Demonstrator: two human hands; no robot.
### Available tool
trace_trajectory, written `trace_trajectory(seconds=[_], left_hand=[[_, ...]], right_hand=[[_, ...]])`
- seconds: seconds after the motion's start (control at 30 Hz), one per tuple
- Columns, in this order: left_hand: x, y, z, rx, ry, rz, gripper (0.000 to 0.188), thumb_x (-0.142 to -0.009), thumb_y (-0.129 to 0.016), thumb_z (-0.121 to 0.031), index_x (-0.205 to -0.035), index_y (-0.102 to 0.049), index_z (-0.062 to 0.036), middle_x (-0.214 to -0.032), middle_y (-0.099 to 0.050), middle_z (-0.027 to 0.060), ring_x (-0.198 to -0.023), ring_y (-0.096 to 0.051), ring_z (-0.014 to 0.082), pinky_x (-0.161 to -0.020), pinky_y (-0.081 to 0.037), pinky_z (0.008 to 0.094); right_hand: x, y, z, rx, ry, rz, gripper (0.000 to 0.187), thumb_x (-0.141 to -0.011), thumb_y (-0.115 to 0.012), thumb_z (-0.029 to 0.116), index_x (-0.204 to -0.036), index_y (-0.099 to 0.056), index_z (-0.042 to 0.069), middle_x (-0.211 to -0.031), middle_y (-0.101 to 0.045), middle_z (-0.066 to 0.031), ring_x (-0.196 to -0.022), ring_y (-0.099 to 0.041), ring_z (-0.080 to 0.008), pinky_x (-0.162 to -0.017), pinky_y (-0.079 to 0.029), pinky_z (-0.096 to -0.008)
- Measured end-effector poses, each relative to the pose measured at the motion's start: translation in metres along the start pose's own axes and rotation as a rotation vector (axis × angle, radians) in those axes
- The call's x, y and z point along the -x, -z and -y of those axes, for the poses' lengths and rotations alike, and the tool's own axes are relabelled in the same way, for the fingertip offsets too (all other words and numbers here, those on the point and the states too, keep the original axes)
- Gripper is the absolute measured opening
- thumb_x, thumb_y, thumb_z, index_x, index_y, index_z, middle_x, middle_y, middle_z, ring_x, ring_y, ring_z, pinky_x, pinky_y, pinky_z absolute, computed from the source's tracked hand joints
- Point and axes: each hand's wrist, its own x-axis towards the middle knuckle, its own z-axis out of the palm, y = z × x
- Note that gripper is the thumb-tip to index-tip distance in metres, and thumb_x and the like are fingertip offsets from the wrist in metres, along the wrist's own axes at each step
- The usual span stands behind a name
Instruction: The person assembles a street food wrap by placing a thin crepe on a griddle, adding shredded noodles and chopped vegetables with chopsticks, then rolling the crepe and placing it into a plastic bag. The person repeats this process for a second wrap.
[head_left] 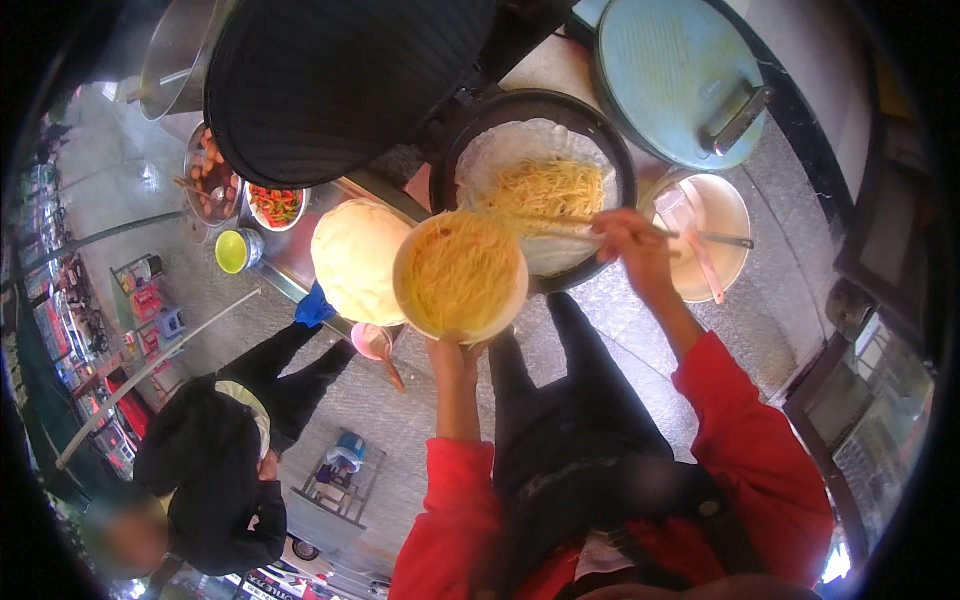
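Note:
My left hand [455, 352] holds up a white bowl [522, 292] from below, tilted toward the griddle. Pale yellow shredded potato, or something much like it, [460, 265] fills the bowl. In my right hand [635, 243] is a pair of chopsticks [575, 226], the fingers closed round them. Their tips reach across the round black griddle [622, 125], near the bowl's far edge. A thin whitish pancake [487, 148] lies on the griddle, with a heap of the same shreds [550, 188] on top of it.
A black griddle lid [340, 90] stands raised at the far left, a blue round lid [680, 70] at the far right. A pot of pale batter [735, 250] with utensils sits right. Stacked flatbreads [355, 250] and chopped peppers [275, 207] lie left. A person [215, 460] stands lower left.

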Motion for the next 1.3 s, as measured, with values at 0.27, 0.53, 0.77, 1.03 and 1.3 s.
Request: trace_trajectory(seconds=[0.27, 0.53, 0.77, 1.03, 1.3], left_hand=[[0.002, -0.030, -0.001, -0.053, 0.004, 0.045, 0.070, -0.060, -0.038, 0.005, -0.128, -0.027, 0.0043, -0.121, -0.044, 0.0256, -0.105, -0.052, 0.0443, -0.080, -0.050, 0.0562], [0.003, -0.029, -0.009, -0.125, -0.031, -0.007, 0.071, -0.059, -0.038, 0.005, -0.129, -0.026, 0.0019, -0.121, -0.044, 0.0253, -0.105, -0.052, 0.0441, -0.080, -0.049, 0.0569], [-0.001, -0.013, 0.005, 0.036, 0.084, 0.113, 0.071, -0.059, -0.040, 0.005, -0.129, -0.028, 0.0039, -0.124, -0.043, 0.0248, -0.110, -0.048, 0.0443, -0.088, -0.045, 0.0567], [0.006, -0.009, 0.012, 0.015, 0.146, 0.295, 0.061, -0.072, -0.049, -0.003, -0.129, -0.032, 0.0025, -0.126, -0.043, 0.0222, -0.113, -0.047, 0.0378, -0.091, -0.044, 0.0502], [0.015, -0.048, 0.005, 0.076, 0.103, 0.336, 0.068, -0.063, -0.043, 0.007, -0.128, -0.032, -0.0055, -0.121, -0.048, 0.0161, -0.107, -0.052, 0.0360, -0.078, -0.050, 0.0545]], right_hand=[[-0.011, -0.025, 0.004, 0.201, 0.150, 0.110, 0.011, -0.085, -0.052, 0.005, -0.089, -0.060, -0.002, -0.086, -0.059, -0.0052, -0.068, -0.056, -0.0099, -0.061, -0.047, -0.0231], [-0.038, 0.002, -0.021, 0.088, 0.134, -0.181, 0.017, -0.087, -0.056, 0.014, -0.090, -0.060, -0.002, -0.080, -0.061, -0.0061, -0.062, -0.058, -0.0106, -0.056, -0.046, -0.0214], [-0.007, 0.015, -0.043, -0.135, -0.040, -0.175, 0.021, -0.090, -0.052, 0.020, -0.096, -0.056, 0.000, -0.074, -0.059, -0.0067, -0.057, -0.058, -0.0114, -0.050, -0.048, -0.0212], [-0.002, -0.040, -0.054, -0.320, 0.077, -0.165, 0.027, -0.092, -0.048, 0.020, -0.106, -0.054, -0.002, -0.096, -0.060, -0.0115, -0.079, -0.063, -0.0188, -0.074, -0.051, -0.0302], [0.031, 0.010, 0.013, 0.258, 0.264, 0.134, 0.025, -0.087, -0.050, 0.020, -0.095, -0.059, -0.003, -0.089, -0.057, -0.0100, -0.075, -0.054, -0.0157, -0.067, -0.045, -0.0270]])
